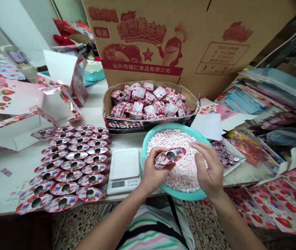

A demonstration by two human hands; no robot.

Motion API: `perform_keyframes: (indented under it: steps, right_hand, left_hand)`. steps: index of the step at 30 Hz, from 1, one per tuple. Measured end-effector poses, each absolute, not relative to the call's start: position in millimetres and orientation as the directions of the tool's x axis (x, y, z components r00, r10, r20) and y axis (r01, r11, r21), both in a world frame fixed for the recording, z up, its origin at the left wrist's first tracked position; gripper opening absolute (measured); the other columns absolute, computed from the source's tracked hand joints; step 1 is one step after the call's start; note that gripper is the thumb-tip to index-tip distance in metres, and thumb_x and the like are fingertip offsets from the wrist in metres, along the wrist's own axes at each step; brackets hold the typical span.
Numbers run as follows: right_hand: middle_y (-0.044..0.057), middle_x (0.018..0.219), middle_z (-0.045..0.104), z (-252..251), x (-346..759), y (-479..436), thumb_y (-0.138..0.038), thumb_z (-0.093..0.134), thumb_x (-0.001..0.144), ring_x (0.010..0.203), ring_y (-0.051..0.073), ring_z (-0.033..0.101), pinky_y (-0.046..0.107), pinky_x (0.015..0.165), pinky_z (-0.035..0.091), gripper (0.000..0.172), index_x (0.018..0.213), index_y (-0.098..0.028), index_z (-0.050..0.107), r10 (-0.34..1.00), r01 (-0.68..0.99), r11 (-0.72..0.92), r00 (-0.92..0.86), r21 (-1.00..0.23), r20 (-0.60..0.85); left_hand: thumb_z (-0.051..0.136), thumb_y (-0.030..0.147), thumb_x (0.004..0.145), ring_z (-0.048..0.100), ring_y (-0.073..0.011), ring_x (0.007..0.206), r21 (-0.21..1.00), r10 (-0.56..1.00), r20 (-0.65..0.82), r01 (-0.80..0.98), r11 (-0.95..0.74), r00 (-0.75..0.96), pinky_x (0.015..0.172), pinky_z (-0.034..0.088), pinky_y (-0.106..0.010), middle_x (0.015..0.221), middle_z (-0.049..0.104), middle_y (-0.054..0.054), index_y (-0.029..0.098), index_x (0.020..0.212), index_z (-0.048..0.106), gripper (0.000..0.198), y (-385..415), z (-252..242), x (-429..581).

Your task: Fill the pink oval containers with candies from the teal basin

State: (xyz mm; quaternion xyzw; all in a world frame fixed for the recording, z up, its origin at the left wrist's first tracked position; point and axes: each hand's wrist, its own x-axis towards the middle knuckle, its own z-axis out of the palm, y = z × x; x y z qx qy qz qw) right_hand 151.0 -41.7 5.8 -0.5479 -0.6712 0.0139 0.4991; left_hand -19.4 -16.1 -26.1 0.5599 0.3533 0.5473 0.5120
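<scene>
**Left hand [155, 172] grips a printed tray [170, 156].**
Right hand [208, 167], half open, hovers over pink candies [181, 163] in a teal bowl [161, 130].

Worn on the person's [150, 225] head, the one camera faces forward and down, looking closely over the left hand [150, 173] and right hand [209, 170] at the workbench [4, 198].

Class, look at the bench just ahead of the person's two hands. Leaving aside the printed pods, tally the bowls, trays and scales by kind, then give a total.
Teal bowl: 1
Digital kitchen scale: 1
Cardboard tray of wrapped packs: 1
White tray of round purple pieces: 1
Total: 4
</scene>
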Motion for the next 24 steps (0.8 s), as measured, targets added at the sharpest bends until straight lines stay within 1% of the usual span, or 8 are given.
perform_keyframes:
  steps: [2, 4, 6, 9, 13, 19, 21, 24]
  right_hand:
    - [0.008, 0.117, 0.058, -8.5, 160.2, -38.1, -0.029, 0.041, 0.095, 0.113, 0.024, 0.052, 0.044, 0.098, 0.040, 0.028, 0.117, -0.025, 0.059, 0.815, 0.690, 0.277, 0.200, -0.669, 0.544]
    - [0.010, 0.122, 0.055, -27.1, 166.5, -35.2, -0.037, 0.041, 0.095, 0.116, 0.025, 0.050, 0.044, 0.099, 0.039, 0.032, 0.121, -0.023, 0.054, 0.921, 0.680, 0.147, 0.170, -0.718, 0.350]
    - [0.012, 0.125, 0.054, -43.7, 166.7, -34.0, -0.043, 0.043, 0.093, 0.118, 0.027, 0.048, 0.045, 0.100, 0.037, 0.038, 0.124, -0.021, 0.050, 0.988, 0.731, 0.081, 0.030, -0.677, 0.150]
    - [0.014, 0.117, 0.056, -55.4, 157.1, -34.6, -0.051, 0.050, 0.089, 0.113, 0.030, 0.050, 0.044, 0.095, 0.039, 0.044, 0.120, -0.020, 0.050, 0.984, 0.819, 0.135, -0.178, -0.558, -0.024]
    - [0.010, 0.096, 0.058, -55.5, 145.4, -34.3, -0.055, 0.050, 0.088, 0.091, 0.026, 0.055, 0.037, 0.078, 0.044, 0.037, 0.098, -0.019, 0.053, 0.972, 0.839, 0.152, -0.222, -0.523, -0.073]
    - [0.000, 0.071, 0.055, -60.8, 146.0, -27.4, -0.048, 0.048, 0.091, 0.067, 0.018, 0.050, 0.028, 0.062, 0.036, 0.033, 0.073, -0.021, 0.051, 0.980, 0.741, 0.126, -0.198, -0.659, -0.035]
    - [-0.003, 0.060, 0.048, -58.8, 146.0, -22.6, -0.046, 0.053, 0.088, 0.058, 0.015, 0.044, 0.026, 0.055, 0.031, 0.037, 0.063, -0.020, 0.047, 0.993, 0.636, 0.034, -0.110, -0.771, -0.047]
    - [-0.005, 0.052, 0.039, -47.5, 147.1, -13.5, -0.041, 0.065, 0.080, 0.049, 0.010, 0.034, 0.022, 0.045, 0.023, 0.038, 0.056, -0.018, 0.046, 0.975, 0.104, -0.201, 0.117, -0.974, -0.189]
  left_hand:
    - [0.074, 0.013, 0.071, 0.062, -0.0203, 0.104, 0.927, 0.929, 0.340, -0.216, -0.305, 0.146, 0.091, 0.049, -0.033, 0.108, 0.063, -0.005, 0.022, 0.104, 0.053, 0.040, -16.4, -29.8, -29.9]
    - [0.074, 0.012, 0.071, 0.060, -0.0217, 0.110, 0.892, 0.893, 0.427, -0.226, -0.391, 0.142, 0.096, 0.047, -0.036, 0.112, 0.063, -0.006, 0.023, 0.105, 0.054, 0.041, -16.2, -33.8, -42.0]
    - [0.073, 0.011, 0.071, 0.059, -0.0221, 0.113, 0.886, 0.883, 0.450, -0.188, -0.423, 0.134, 0.098, 0.047, -0.038, 0.114, 0.063, -0.006, 0.023, 0.106, 0.054, 0.041, -15.4, -36.9, -52.5]
    - [0.072, 0.012, 0.073, 0.060, -0.0216, 0.112, 0.907, 0.902, 0.418, -0.113, -0.406, 0.112, 0.097, 0.047, -0.037, 0.114, 0.063, -0.006, 0.023, 0.107, 0.054, 0.040, -14.2, -38.2, -61.0]
    - [0.073, 0.018, 0.073, 0.062, -0.0194, 0.103, 0.923, 0.918, 0.384, -0.032, -0.383, 0.099, 0.091, 0.050, -0.033, 0.109, 0.064, -0.004, 0.022, 0.106, 0.055, 0.039, -15.1, -32.6, -61.2]
    - [0.072, 0.023, 0.073, 0.063, -0.0167, 0.093, 0.951, 0.952, 0.298, 0.065, -0.302, 0.061, 0.085, 0.051, -0.029, 0.102, 0.063, -0.003, 0.021, 0.107, 0.054, 0.038, -16.7, -24.7, -60.4]
    - [0.073, 0.024, 0.073, 0.063, -0.0167, 0.091, 0.959, 0.962, 0.269, 0.074, -0.272, 0.047, 0.083, 0.051, -0.029, 0.100, 0.063, -0.003, 0.020, 0.106, 0.054, 0.039, -16.4, -24.2, -60.5]
    - [0.072, 0.024, 0.073, 0.063, -0.0163, 0.091, 0.968, 0.973, 0.228, 0.093, -0.231, 0.048, 0.082, 0.051, -0.027, 0.100, 0.063, -0.002, 0.020, 0.107, 0.054, 0.039, -15.9, -23.8, -59.4]
